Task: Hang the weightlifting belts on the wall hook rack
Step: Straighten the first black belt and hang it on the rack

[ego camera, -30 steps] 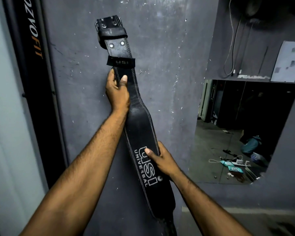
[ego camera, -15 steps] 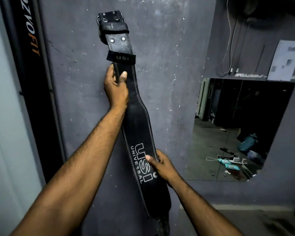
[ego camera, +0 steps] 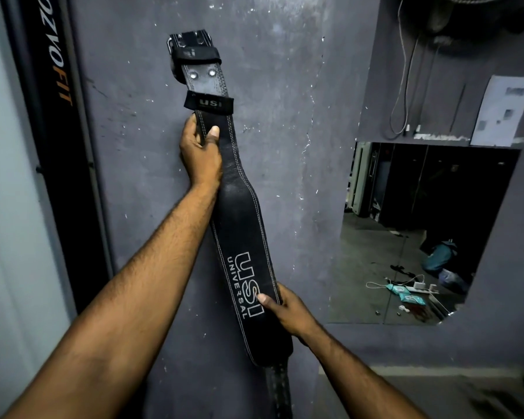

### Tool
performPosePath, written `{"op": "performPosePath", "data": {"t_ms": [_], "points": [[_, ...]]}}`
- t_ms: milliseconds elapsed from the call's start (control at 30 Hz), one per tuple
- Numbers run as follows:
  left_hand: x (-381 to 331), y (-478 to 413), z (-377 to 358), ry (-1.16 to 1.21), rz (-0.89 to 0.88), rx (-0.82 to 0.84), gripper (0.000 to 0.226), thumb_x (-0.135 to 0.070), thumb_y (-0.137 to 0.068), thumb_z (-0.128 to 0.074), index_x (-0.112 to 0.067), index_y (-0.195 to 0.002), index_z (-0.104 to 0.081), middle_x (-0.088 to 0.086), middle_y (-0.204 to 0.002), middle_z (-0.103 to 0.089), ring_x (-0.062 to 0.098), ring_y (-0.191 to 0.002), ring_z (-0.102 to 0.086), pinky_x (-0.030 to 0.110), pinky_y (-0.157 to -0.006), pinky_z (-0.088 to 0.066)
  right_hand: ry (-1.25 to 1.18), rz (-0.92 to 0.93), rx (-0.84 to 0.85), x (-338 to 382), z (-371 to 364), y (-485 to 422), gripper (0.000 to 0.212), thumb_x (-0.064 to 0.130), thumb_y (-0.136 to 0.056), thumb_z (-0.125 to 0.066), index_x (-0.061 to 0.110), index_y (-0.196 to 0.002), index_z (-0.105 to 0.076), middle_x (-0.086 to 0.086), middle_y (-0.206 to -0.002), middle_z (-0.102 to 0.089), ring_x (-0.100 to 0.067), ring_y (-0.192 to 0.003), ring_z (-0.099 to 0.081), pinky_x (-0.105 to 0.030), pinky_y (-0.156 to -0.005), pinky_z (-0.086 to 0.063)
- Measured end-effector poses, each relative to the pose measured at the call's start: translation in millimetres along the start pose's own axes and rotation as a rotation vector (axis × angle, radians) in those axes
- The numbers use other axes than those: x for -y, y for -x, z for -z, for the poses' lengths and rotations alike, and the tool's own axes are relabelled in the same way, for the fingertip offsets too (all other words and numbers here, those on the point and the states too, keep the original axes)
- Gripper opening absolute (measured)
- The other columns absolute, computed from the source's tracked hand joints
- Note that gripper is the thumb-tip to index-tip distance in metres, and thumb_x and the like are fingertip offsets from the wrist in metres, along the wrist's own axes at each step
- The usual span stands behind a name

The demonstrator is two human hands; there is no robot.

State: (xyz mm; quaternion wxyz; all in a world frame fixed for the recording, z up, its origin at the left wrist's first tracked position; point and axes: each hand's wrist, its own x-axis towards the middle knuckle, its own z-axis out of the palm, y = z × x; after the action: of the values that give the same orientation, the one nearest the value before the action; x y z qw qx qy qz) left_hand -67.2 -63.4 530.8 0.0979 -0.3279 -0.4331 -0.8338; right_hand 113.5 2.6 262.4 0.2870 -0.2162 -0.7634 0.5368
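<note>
the black leather belt [ego camera: 242, 225], white-stitched and printed "usi universal", stood against the grey wall [ego camera: 133, 176], buckle end up; the left grip [ego camera: 200, 152] clasped its narrow neck; the right grip [ego camera: 291, 309] pinched its wide part

The belt [ego camera: 239, 213] runs off the bottom edge at its lower tail, and it hides most fingers of the left hand [ego camera: 201, 155] and right hand [ego camera: 289, 311]. The white paper sheet [ego camera: 502, 110] is blurred beyond reading.

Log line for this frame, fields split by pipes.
left hand: grips belt below buckle end | right hand: grips wide part by logo | belt: tilted, buckle end up, before wall | hook rack: not visible
</note>
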Motion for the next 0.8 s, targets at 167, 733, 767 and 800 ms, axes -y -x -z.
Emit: {"op": "performPosePath", "data": {"t_ms": [167, 733, 767, 800], "points": [[-2, 0, -2, -0.002, -0.004, 0.0, 0.045, 0.004, -0.089, -0.06, 0.01, -0.132, -0.05, 0.025, -0.13, -0.062, 0.036, -0.122, -0.061, 0.04, -0.108, -0.047, 0.017, -0.01, -0.002, -2, -2, 0, 0.049, 0.05, -0.085, -0.069, 0.027, -0.128, -0.061, 0.006, -0.12, -0.073, -0.012, -0.112, -0.069, -0.043, -0.103, -0.053], [4, -21, 11, 0.119, 0.096, 0.078, 0.036, 0.004, -0.089, -0.059, 0.002, -0.125, -0.058, 0.016, -0.114, -0.07, 0.015, -0.094, -0.066, 0.036, -0.097, -0.054, -0.032, -0.171, 0.208, -39, -4, 26, 0.027, 0.012, -0.092, -0.069, 0.012, -0.119, -0.067, -0.004, -0.118, -0.074, -0.012, -0.104, -0.07, -0.023, -0.091, -0.054], [5, -19, 12, 0.135, 0.118, 0.113, 0.033, 0.005, -0.09, -0.058, 0.001, -0.122, -0.059, 0.011, -0.105, -0.071, 0.011, -0.087, -0.065, 0.031, -0.09, -0.055, -0.031, -0.157, 0.207, -26, -5, 22, 0.016, 0.018, -0.093, -0.069, 0.012, -0.108, -0.07, 0.001, -0.106, -0.076, -0.012, -0.095, -0.07, -0.024, -0.086, -0.054], [6, -16, 11, 0.145, 0.135, 0.148, 0.031, 0.005, -0.09, -0.058, 0.0, -0.121, -0.059, 0.006, -0.098, -0.07, 0.008, -0.082, -0.064, 0.028, -0.084, -0.054, -0.028, -0.128, 0.173, -8, -5, 12, 0.01, 0.027, -0.092, -0.069, 0.017, -0.091, -0.07, 0.009, -0.087, -0.073, -0.008, -0.079, -0.066, -0.025, -0.077, -0.052]]}}
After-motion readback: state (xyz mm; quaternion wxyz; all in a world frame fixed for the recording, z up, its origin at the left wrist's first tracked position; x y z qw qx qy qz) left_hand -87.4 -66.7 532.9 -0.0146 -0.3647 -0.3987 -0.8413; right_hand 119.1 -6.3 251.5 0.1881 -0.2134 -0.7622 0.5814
